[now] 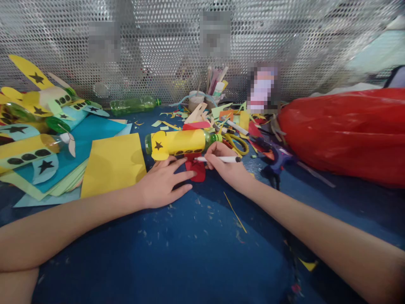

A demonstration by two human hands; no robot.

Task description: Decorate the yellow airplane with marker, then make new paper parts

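My right hand is closed around a white marker pen, its tip pointing left over a small red paper piece on the blue table. My left hand lies flat with fingers spread, pressing on the table beside the red piece. Just behind both hands lies a green plastic bottle wrapped in yellow paper, with a black star and a row of black ovals on it.
Sheets of yellow paper and blue paper are stacked at the left, with finished bottle planes beyond. Yellow scissors, scraps, a cup of tools and a bare green bottle lie behind. A big red plastic bag fills the right. A perforated metal wall stands at the back.
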